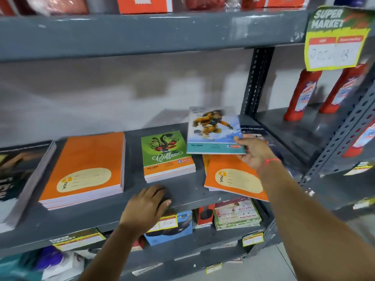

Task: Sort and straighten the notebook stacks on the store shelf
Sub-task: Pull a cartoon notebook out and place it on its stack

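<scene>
My right hand point(254, 152) grips the lower right corner of a blue notebook with an orange ape on its cover point(213, 130), held tilted just above the grey shelf point(182, 191). Below it an orange notebook point(233, 179) lies skewed, its corner past the shelf's front edge. A short stack topped by a green "Coffee" notebook point(167, 155) sits in the middle. To its left stands a stack of large orange notebooks point(85, 171). A dark-covered stack point(18, 179) is at the far left. My left hand point(147, 207) rests palm down on the shelf's front edge, holding nothing.
A perforated grey upright point(256, 82) divides off the neighbouring shelf with red bottles point(300, 94). A yellow "Super Market" price tag point(336, 39) hangs at the upper right. The shelf below holds boxes and packets point(236, 216). Orange boxes line the top shelf.
</scene>
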`<act>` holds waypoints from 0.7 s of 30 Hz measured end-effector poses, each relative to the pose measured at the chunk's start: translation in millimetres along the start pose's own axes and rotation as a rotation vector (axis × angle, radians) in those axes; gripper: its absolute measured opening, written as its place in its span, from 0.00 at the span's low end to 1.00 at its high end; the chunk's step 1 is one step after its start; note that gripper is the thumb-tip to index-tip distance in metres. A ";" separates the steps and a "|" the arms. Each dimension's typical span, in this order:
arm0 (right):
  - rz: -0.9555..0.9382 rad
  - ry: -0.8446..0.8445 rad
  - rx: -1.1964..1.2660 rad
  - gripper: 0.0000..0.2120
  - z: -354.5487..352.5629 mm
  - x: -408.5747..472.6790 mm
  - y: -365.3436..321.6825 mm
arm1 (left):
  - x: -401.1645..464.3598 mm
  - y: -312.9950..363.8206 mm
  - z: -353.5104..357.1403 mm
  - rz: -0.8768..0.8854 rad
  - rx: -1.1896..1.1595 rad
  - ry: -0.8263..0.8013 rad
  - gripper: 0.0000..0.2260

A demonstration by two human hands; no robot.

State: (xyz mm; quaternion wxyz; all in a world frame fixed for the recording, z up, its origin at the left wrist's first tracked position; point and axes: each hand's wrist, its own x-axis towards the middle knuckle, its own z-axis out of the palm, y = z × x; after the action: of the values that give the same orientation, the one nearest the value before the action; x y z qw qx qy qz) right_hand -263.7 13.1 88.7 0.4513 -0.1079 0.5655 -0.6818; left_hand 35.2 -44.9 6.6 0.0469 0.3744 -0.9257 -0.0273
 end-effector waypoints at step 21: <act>-0.357 0.175 -1.337 0.11 122.4 9.8 83.9 | -10.9 -25.4 21.1 -0.007 -0.073 0.230 0.14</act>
State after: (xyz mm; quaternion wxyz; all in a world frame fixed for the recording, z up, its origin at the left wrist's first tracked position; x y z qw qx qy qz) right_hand -147.4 -72.7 53.5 0.1218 -0.3984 0.8719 -0.2573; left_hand 58.2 -55.2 -17.2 0.1665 0.3764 -0.9112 -0.0180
